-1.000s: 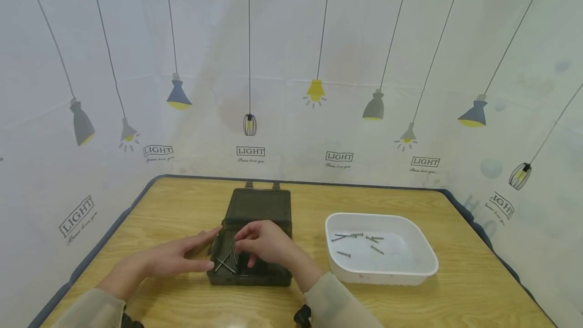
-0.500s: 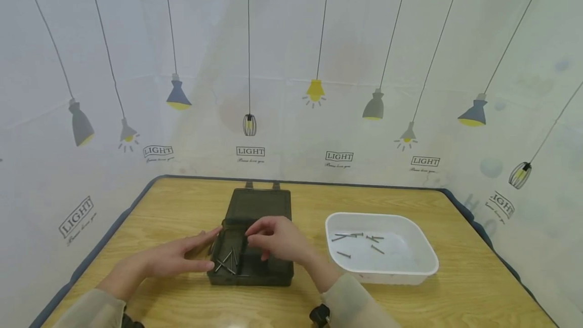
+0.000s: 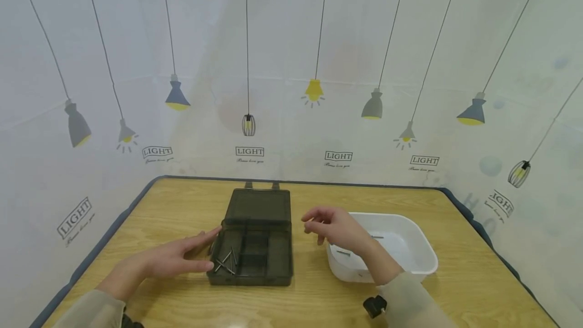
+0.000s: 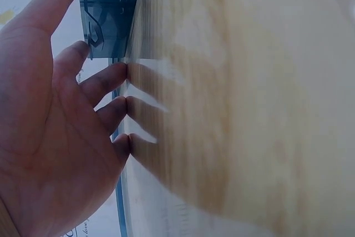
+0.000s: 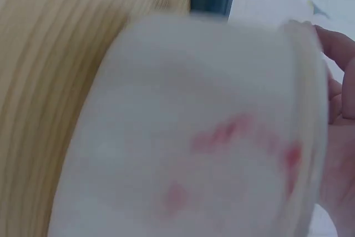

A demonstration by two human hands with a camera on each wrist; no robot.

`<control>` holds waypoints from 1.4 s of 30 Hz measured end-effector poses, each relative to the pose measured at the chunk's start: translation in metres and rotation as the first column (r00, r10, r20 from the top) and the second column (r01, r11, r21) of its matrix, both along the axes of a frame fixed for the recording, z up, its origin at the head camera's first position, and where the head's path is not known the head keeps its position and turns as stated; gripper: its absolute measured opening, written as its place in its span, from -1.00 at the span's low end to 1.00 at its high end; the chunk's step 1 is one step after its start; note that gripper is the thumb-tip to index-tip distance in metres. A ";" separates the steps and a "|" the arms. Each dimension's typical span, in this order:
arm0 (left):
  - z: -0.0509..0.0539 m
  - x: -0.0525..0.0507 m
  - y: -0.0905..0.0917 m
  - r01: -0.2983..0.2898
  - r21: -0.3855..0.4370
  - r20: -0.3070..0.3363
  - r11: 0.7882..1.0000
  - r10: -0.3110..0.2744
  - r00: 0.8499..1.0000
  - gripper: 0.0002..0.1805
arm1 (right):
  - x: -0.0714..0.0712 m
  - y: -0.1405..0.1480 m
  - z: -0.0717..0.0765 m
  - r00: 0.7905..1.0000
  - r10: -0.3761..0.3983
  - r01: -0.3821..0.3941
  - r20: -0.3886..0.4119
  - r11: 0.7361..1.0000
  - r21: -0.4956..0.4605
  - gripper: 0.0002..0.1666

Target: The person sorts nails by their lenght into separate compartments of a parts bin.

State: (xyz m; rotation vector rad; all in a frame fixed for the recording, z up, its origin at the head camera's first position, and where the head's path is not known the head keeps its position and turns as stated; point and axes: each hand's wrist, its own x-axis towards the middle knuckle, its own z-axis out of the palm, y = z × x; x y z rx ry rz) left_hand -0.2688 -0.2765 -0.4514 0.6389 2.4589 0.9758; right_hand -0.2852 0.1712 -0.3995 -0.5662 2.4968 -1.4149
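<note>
The loose fasteners, nails or screws too small to tell apart, lie in the white tray, and the right hand is clearly the nearer one to them. It hangs in the air at the tray's box-side rim, fingertips out past that rim, over the strip between tray and dark box. The nearer fastener thus lies to the right of those fingertips, lower, and a little closer to the body. Its long axis runs roughly left to right with a slight slant; the farther fastener lies much the same way, and the hand and wrist hide part of the tray. The right grip is loosely bent, thumb near forefinger, with nothing visible in it. A pinch on the nearer fastener would, I judge, need the fingertips brought rightward and down, closing across the shaft. The left hand is well apart from the tray, beyond the box: fingers spread and fairly straight, holding nothing, some tips on the counter, others at the box's left wall. With the box's lid laid back, several crossed fasteners show in its left compartment
</note>
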 end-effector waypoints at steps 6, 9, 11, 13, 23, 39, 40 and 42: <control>0.000 0.000 0.000 0.003 0.001 0.013 1.000 -0.003 1.000 -0.03 | -0.008 0.050 -0.004 0.997 -0.070 0.068 0.031 0.996 0.056 -0.70; 0.001 0.000 0.001 0.002 -0.003 0.016 1.000 -0.002 1.000 -0.03 | -0.011 0.071 -0.009 0.994 -0.101 0.097 0.044 0.990 0.103 -0.70; 0.002 0.000 0.001 0.003 -0.006 0.016 1.000 -0.003 1.000 -0.02 | -0.013 0.082 -0.014 0.992 -0.116 0.108 0.052 0.985 0.134 -0.72; 0.002 0.001 0.001 0.004 -0.009 0.017 1.000 -0.004 1.000 -0.02 | -0.015 0.092 -0.018 0.990 -0.132 0.121 0.056 0.978 0.167 -0.72; 0.002 0.001 0.001 0.005 -0.014 0.015 1.000 -0.005 1.000 -0.02 | -0.018 0.115 -0.033 0.983 -0.165 0.143 0.082 0.964 0.224 -0.72; 0.005 0.003 0.002 -0.010 -0.023 0.004 1.000 0.010 1.000 -0.02 | -0.021 0.109 -0.043 0.982 -0.174 0.152 0.069 0.957 0.245 -0.67; 0.005 0.003 0.002 -0.009 -0.023 0.002 1.000 0.009 1.000 -0.02 | -0.021 0.109 -0.043 0.983 -0.170 0.149 0.065 0.956 0.251 -0.67; 0.004 0.003 0.002 -0.006 -0.024 -0.004 1.000 0.006 1.000 -0.02 | -0.020 0.107 -0.043 0.984 -0.169 0.148 0.062 0.955 0.256 -0.67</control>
